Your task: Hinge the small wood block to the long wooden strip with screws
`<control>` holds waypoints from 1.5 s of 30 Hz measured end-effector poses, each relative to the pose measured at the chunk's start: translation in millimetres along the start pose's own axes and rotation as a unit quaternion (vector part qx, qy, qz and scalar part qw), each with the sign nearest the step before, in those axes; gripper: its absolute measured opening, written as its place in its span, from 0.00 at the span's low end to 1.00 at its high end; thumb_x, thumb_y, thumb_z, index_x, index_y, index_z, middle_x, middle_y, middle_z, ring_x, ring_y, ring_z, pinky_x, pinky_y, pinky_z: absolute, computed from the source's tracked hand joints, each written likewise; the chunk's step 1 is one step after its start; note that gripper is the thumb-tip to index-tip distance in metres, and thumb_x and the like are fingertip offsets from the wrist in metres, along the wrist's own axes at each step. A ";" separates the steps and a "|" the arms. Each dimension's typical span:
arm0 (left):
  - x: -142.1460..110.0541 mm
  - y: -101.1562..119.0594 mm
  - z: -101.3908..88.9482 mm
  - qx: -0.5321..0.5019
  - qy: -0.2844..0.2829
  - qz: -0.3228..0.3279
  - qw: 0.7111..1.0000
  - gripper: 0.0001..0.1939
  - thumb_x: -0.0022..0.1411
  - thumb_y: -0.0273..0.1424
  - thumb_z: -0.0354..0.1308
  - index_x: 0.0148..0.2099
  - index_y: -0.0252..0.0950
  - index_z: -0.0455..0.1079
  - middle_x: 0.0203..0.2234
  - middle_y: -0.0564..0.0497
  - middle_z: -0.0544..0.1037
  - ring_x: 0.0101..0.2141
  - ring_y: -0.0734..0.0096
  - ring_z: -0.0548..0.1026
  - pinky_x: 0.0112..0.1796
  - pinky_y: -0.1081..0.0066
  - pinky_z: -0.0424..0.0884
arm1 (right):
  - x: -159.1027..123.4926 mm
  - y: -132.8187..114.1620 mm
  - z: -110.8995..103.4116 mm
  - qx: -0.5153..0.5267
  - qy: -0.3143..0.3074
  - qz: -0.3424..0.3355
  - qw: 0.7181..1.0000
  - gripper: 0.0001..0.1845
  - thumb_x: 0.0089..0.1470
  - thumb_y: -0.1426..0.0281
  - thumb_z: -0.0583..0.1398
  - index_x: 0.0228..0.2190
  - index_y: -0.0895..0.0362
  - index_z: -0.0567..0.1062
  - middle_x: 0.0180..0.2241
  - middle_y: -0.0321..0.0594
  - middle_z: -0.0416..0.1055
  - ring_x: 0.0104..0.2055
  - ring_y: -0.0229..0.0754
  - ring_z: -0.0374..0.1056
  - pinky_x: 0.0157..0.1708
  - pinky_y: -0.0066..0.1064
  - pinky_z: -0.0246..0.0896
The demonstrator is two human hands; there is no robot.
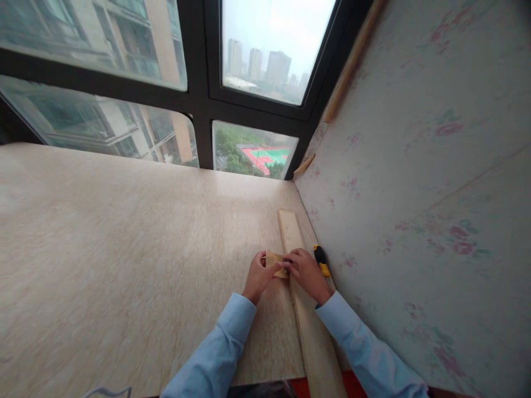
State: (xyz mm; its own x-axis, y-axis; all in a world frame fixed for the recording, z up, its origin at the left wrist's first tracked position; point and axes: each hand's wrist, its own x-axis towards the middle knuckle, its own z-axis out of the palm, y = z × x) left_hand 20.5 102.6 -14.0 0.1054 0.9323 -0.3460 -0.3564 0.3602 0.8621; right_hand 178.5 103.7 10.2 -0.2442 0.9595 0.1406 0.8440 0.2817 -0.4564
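My left hand (259, 277) is closed around a small flat tan piece (274, 258), thumb on its face; whether it is wood or a paper packet I cannot tell. At the right end of this piece, the fingers of my right hand (307, 272) are pinched together. Something small and dark shows between the fingertips, too small to name. Both hands are over a long pale wooden board (292, 229), which runs from near the window toward me. Just right of my right hand lies a black and yellow handled tool (321, 260), its far part hidden.
The board rests on a beige marble-patterned sill (124, 249), along a flowered papered wall (415, 182). Dark window frames (203, 110) stand at the back. A torn strip (305, 166) sticks out at the corner. A grey looped thing (108, 391) is at the near left edge.
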 end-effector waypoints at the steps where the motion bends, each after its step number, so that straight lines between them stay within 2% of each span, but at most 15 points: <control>1: 1.9 -0.6 1.4 0.007 0.006 -0.004 1.000 0.26 0.48 0.28 0.69 0.48 0.31 0.65 0.36 0.44 0.77 0.32 0.66 0.77 0.28 0.72 0.73 | 1.7 -0.1 1.5 -0.003 -0.003 0.001 1.000 0.08 0.59 0.74 0.59 0.37 0.58 0.79 0.38 0.46 0.73 0.44 0.47 0.68 0.46 0.39 0.65; 7: 16.5 -7.4 8.6 0.063 0.054 -0.016 0.996 0.28 0.43 0.27 0.70 0.47 0.30 0.65 0.32 0.48 0.74 0.30 0.67 0.75 0.27 0.73 0.71 | 4.7 1.5 5.6 0.020 -0.015 0.034 0.999 0.07 0.60 0.75 0.58 0.34 0.58 0.77 0.37 0.44 0.72 0.42 0.46 0.68 0.44 0.35 0.63; 13: 28.1 -19.7 12.7 0.100 0.094 0.022 0.990 0.19 0.41 0.28 0.69 0.35 0.33 0.66 0.26 0.51 0.73 0.28 0.69 0.73 0.26 0.74 0.68 | 9.0 2.1 4.9 -0.003 -0.031 0.039 0.999 0.11 0.61 0.76 0.53 0.30 0.57 0.74 0.36 0.45 0.72 0.42 0.47 0.68 0.43 0.36 0.61; 16: 29.6 -23.8 11.5 0.057 0.088 0.015 0.994 0.20 0.40 0.28 0.69 0.35 0.33 0.65 0.26 0.51 0.73 0.27 0.69 0.73 0.27 0.74 0.69 | 8.8 4.6 6.9 0.000 -0.029 0.039 0.999 0.11 0.62 0.75 0.51 0.30 0.57 0.72 0.37 0.45 0.71 0.42 0.48 0.67 0.43 0.37 0.61; 21: 30.0 -26.1 11.6 0.007 0.069 0.009 0.998 0.21 0.37 0.22 0.66 0.36 0.34 0.65 0.26 0.52 0.74 0.28 0.68 0.73 0.27 0.74 0.69 | 4.2 8.0 12.3 0.014 -0.014 0.037 0.999 0.11 0.62 0.73 0.50 0.31 0.56 0.70 0.37 0.45 0.71 0.42 0.48 0.67 0.43 0.37 0.60; 31: 25.4 -24.9 19.0 0.054 0.107 0.025 0.992 0.13 0.38 0.23 0.63 0.30 0.34 0.67 0.22 0.53 0.74 0.26 0.69 0.73 0.26 0.74 0.67 | -0.2 5.7 12.7 -0.014 -0.003 0.022 1.000 0.13 0.63 0.73 0.48 0.30 0.55 0.70 0.36 0.46 0.71 0.40 0.48 0.67 0.41 0.38 0.62; 36: 24.6 -26.8 19.3 0.058 0.091 0.013 0.994 0.10 0.39 0.24 0.62 0.27 0.34 0.66 0.22 0.52 0.74 0.26 0.67 0.73 0.25 0.73 0.66 | -2.0 4.8 12.2 -0.025 0.004 0.003 1.000 0.14 0.62 0.74 0.49 0.30 0.55 0.72 0.35 0.46 0.72 0.40 0.48 0.68 0.41 0.39 0.63; 41: 23.0 -24.9 20.3 0.062 0.096 0.008 0.993 0.09 0.40 0.24 0.62 0.27 0.35 0.66 0.23 0.51 0.75 0.28 0.64 0.75 0.27 0.71 0.67 | -4.1 9.5 11.3 0.015 0.005 -0.019 1.000 0.14 0.63 0.70 0.49 0.35 0.54 0.75 0.39 0.46 0.75 0.44 0.48 0.70 0.45 0.39 0.66; 45: 24.0 -26.4 20.8 0.053 0.074 0.003 0.996 0.11 0.41 0.26 0.62 0.29 0.37 0.64 0.26 0.50 0.77 0.31 0.62 0.77 0.30 0.70 0.70 | 0.7 11.9 9.0 -0.042 0.024 0.000 0.999 0.13 0.62 0.67 0.54 0.41 0.57 0.76 0.41 0.47 0.75 0.45 0.50 0.71 0.47 0.42 0.65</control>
State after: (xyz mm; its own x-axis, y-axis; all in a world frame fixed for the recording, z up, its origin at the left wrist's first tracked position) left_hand 51.8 116.1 -37.4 -0.0374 0.9226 -0.3839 -0.2558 0.3625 0.8962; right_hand 184.1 107.8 -3.0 -0.2225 0.9576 0.1830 0.8813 0.2779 -0.3822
